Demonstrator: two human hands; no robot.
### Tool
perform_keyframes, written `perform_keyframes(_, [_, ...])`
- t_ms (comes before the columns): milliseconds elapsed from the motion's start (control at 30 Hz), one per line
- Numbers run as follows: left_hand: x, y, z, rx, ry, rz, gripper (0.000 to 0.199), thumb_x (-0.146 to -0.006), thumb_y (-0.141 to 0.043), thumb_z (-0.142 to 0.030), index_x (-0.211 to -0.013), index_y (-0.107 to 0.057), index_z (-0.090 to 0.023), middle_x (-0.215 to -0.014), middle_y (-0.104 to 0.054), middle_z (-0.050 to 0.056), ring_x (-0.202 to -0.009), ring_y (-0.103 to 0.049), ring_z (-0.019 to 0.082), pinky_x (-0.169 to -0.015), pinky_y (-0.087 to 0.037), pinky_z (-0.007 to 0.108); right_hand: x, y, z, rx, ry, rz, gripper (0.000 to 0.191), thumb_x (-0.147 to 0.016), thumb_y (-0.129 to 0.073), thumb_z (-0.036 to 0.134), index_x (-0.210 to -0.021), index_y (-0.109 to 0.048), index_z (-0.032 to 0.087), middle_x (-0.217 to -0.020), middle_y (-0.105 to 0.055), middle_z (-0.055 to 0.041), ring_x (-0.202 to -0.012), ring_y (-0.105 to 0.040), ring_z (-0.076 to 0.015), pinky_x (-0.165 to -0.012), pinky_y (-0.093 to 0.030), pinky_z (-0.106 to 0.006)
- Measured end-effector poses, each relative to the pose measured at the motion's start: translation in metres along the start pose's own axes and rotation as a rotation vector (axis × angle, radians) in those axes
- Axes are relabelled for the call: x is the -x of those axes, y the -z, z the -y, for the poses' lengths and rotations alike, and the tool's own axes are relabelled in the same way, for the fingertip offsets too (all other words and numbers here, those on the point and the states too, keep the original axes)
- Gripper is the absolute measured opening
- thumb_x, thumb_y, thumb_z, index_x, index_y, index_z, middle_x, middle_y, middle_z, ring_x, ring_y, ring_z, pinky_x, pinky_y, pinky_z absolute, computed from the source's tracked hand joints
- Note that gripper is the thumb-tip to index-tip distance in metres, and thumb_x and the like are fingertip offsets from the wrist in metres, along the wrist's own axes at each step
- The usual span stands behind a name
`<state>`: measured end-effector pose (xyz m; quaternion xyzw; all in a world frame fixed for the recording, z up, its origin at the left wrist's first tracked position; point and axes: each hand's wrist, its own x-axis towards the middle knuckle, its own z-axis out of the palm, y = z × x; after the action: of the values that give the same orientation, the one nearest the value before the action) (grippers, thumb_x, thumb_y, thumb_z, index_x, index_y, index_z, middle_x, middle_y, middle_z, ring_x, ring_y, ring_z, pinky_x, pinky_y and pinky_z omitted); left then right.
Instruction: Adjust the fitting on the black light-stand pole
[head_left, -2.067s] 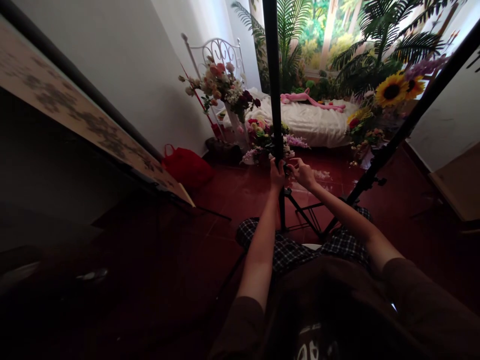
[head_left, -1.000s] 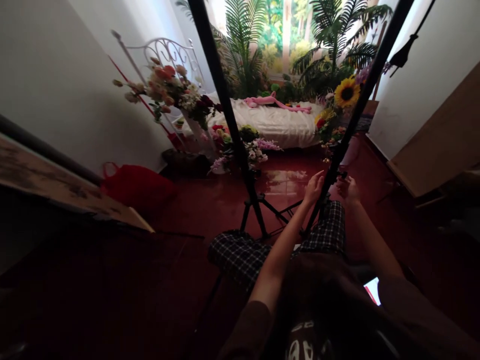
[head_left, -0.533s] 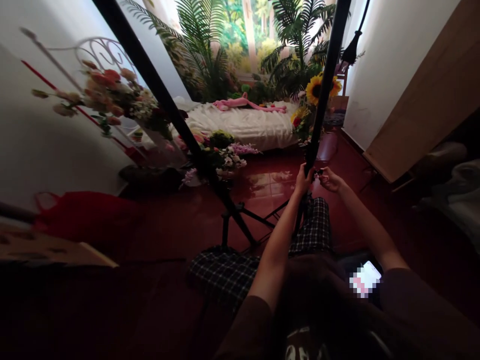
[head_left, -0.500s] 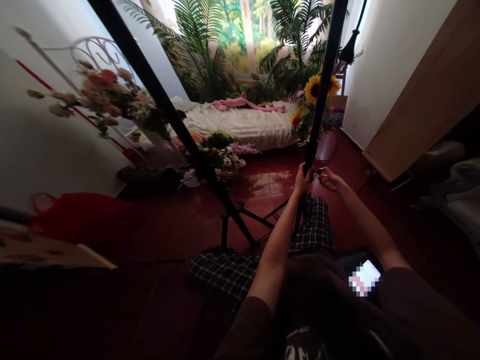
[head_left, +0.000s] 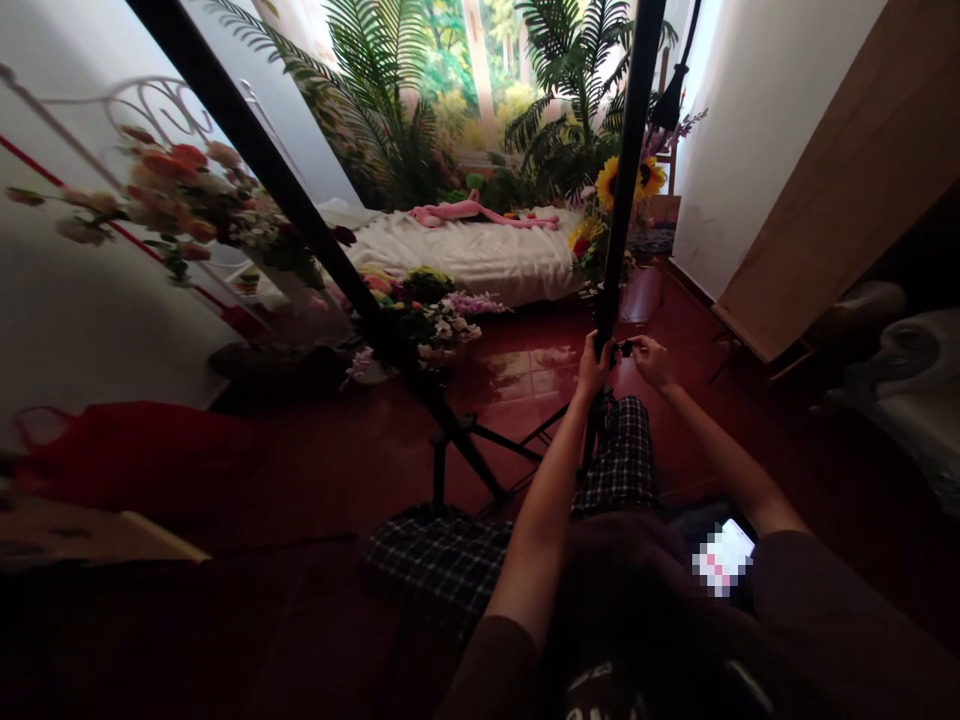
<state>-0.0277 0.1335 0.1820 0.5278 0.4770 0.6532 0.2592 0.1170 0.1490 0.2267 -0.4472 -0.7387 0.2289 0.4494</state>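
My left hand (head_left: 595, 366) is closed around the lower part of a black stand pole (head_left: 621, 220), which rises out of the top of the view. Just right of it, my right hand (head_left: 652, 361) pinches a small black knob (head_left: 626, 348) at the side of the pole. The exact shape of the knob is too small to make out. Farther left leans a second black stand pole (head_left: 300, 210), untouched, its folding legs (head_left: 506, 440) low near the floor.
Flower bunches (head_left: 431, 320) stand behind the left pole, near a bed with a white sheet (head_left: 487, 258). Sunflowers (head_left: 609, 182) are by the right pole. A red bag (head_left: 127, 450) lies at left, a lit phone (head_left: 726, 552) by my right side, a wooden board (head_left: 802, 230) at right.
The whole view has shifted, so the scene sits a little farther left. My left hand keeps its hold on the pole, and my right fingers have turned slightly at the knob.
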Motion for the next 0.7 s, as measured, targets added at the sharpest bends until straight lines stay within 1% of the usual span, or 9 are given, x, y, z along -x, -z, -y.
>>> perform_keyframes(67, [0.0,0.0,0.0,0.025,0.01,0.003,0.038,-0.094,-0.054,-0.039,-0.127,-0.05,-0.02,-0.103,-0.069,0.008,-0.09,-0.067,0.018,-0.088,-0.054,0.036,0.001,-0.009,0.01,-0.067,0.05,-0.028,0.031,-0.084,-0.046,0.028,-0.105,-0.068,0.018,-0.108,-0.073,-0.0097,-0.099,-0.068,-0.0216,-0.094,-0.052,-0.039])
perform_keyframes(167, [-0.002,0.0,0.005,0.059,-0.025,0.012,0.037,-0.094,-0.052,-0.033,-0.127,-0.049,-0.018,-0.112,-0.067,0.01,-0.099,-0.065,0.02,-0.094,-0.051,0.036,-0.005,-0.024,0.027,-0.079,0.12,-0.025,0.039,-0.081,-0.056,0.037,-0.115,-0.061,0.019,-0.112,-0.071,-0.0097,-0.1,-0.068,-0.0233,-0.092,-0.052,-0.039])
perform_keyframes(233, [-0.003,0.0,0.011,0.062,-0.042,0.01,0.037,-0.092,-0.051,-0.028,-0.127,-0.049,-0.017,-0.116,-0.066,0.012,-0.106,-0.064,0.02,-0.098,-0.049,0.036,-0.014,-0.034,0.037,-0.017,0.097,-0.033,0.044,-0.077,-0.063,0.042,-0.115,-0.059,0.02,-0.106,-0.071,-0.0096,-0.096,-0.068,-0.0251,-0.089,-0.052,-0.04])
perform_keyframes(333, [-0.004,-0.001,0.016,0.035,-0.018,0.012,0.04,-0.089,-0.051,-0.023,-0.129,-0.047,-0.016,-0.118,-0.065,0.013,-0.107,-0.063,0.021,-0.098,-0.048,0.037,-0.031,-0.05,0.048,0.044,0.011,-0.098,0.044,-0.076,-0.066,0.05,-0.107,-0.059,0.02,-0.095,-0.07,-0.0094,-0.09,-0.067,-0.0267,-0.085,-0.052,-0.041])
perform_keyframes(433, [-0.004,-0.001,0.016,0.034,-0.005,0.015,0.044,-0.087,-0.052,-0.022,-0.13,-0.046,-0.016,-0.119,-0.065,0.014,-0.105,-0.064,0.022,-0.096,-0.049,0.038,-0.044,-0.062,0.053,-0.044,-0.024,-0.148,0.048,-0.077,-0.065,0.059,-0.105,-0.057,0.021,-0.089,-0.068,-0.0077,-0.084,-0.066,-0.0249,-0.081,-0.052,-0.04])
perform_keyframes(500, [-0.004,-0.001,0.014,0.036,-0.023,0.001,0.042,-0.088,-0.053,-0.024,-0.129,-0.048,-0.017,-0.12,-0.065,0.014,-0.108,-0.064,0.022,-0.097,-0.049,0.037,-0.049,-0.065,0.054,-0.168,-0.013,-0.128,0.052,-0.077,-0.063,0.064,-0.106,-0.056,0.021,-0.086,-0.066,-0.005,-0.078,-0.064,-0.0215,-0.076,-0.053,-0.037])
perform_keyframes(567, [-0.004,-0.001,0.011,0.03,-0.043,-0.008,0.039,-0.089,-0.053,-0.027,-0.127,-0.05,-0.017,-0.12,-0.065,0.014,-0.108,-0.063,0.022,-0.097,-0.048,0.037,-0.052,-0.066,0.054,-0.281,-0.001,-0.076,0.056,-0.076,-0.063,0.067,-0.108,-0.055,0.022,-0.08,-0.063,-0.0017,-0.072,-0.062,-0.0181,-0.069,-0.053,-0.033])
perform_keyframes(700, [-0.002,0.003,0.005,0.017,-0.048,-0.002,0.038,-0.092,-0.053,-0.035,-0.126,-0.05,-0.017,-0.117,-0.065,0.014,-0.105,-0.064,0.021,-0.095,-0.049,0.037,-0.056,-0.06,0.055,-0.39,0.042,-0.001,0.061,-0.07,-0.069,0.067,-0.108,-0.053,0.022,-0.072,-0.057,0.003,-0.062,-0.059,-0.0142,-0.058,-0.051,-0.028])
